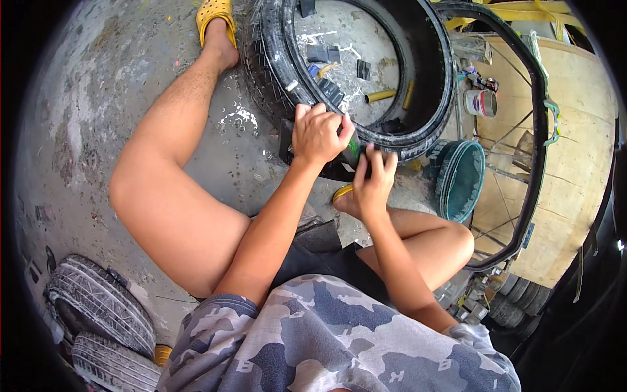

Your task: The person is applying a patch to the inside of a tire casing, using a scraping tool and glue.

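Observation:
A large black tire [428, 72] lies on its side on the floor in front of me. At its near edge, my left hand [318, 136] is closed, its fingers curled over the dark rubber. Just to the right, my right hand [375, 179] bends its fingers against the same edge, thumb close to the fingertips. Between the two hands shows a dark rubber part [353, 149] with a green mark. I cannot tell whether it belongs to the tire or is a separate piece. What lies under my palms is hidden.
Inside the tire's ring are black rubber scraps [363, 69] and a yellow tube piece [381, 96]. A teal bucket [462, 176] stands right, before a black oval frame [537, 170] and a wooden board [575, 163]. Worn tires [108, 304] lie lower left. My legs flank the work.

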A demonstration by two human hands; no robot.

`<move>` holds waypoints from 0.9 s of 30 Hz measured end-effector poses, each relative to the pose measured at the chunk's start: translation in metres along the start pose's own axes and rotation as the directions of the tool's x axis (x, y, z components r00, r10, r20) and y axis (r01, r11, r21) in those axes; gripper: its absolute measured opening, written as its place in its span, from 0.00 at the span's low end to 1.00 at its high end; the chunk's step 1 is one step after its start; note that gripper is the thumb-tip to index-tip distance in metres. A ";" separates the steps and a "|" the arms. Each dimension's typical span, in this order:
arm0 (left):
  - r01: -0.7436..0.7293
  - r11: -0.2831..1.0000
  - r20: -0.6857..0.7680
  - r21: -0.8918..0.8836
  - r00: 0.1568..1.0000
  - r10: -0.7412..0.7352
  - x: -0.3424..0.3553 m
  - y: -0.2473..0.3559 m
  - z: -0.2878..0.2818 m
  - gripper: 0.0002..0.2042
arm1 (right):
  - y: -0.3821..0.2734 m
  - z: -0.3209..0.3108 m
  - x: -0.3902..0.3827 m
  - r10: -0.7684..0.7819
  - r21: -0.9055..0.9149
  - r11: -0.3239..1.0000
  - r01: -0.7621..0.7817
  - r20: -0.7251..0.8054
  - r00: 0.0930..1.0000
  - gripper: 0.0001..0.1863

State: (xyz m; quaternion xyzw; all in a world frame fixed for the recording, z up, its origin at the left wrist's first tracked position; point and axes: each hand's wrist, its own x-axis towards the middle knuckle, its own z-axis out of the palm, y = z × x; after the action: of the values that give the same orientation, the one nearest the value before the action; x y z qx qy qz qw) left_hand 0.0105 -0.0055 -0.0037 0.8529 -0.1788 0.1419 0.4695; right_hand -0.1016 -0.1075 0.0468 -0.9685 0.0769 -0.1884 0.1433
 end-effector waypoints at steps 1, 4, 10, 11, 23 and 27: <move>-0.012 1.000 -0.008 0.000 1.000 0.012 -0.002 -0.001 0.000 0.16 | 0.001 0.003 0.015 0.048 0.045 0.998 -0.049 0.017 0.999 0.13; -0.044 0.999 -0.005 0.021 0.999 0.044 -0.002 -0.004 -0.002 0.15 | 0.022 0.011 0.064 0.124 0.200 0.969 -0.141 0.094 0.988 0.10; -0.050 0.999 0.007 0.011 0.999 0.050 -0.002 -0.006 -0.003 0.14 | 0.033 -0.052 0.042 -0.044 0.091 0.996 0.020 0.265 0.963 0.33; -0.047 0.999 0.021 0.021 0.999 0.046 -0.003 -0.005 -0.005 0.14 | 0.025 -0.060 0.027 -0.041 -0.120 0.989 0.089 0.356 0.934 0.40; -0.074 0.995 0.093 0.062 0.993 0.068 -0.002 -0.007 -0.009 0.14 | 0.038 -0.083 -0.031 0.231 0.021 0.961 -0.274 0.477 0.848 0.42; -0.057 0.990 0.152 0.127 0.988 0.037 0.000 -0.003 -0.005 0.15 | 0.064 -0.070 -0.034 0.334 0.491 0.721 -0.489 0.372 0.866 0.33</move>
State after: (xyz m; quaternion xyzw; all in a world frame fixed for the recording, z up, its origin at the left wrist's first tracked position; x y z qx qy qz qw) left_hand 0.0113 -0.0003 -0.0034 0.8856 -0.2240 0.1001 0.3943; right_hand -0.1663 -0.1788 0.0779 -0.8541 0.2127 -0.0382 0.4731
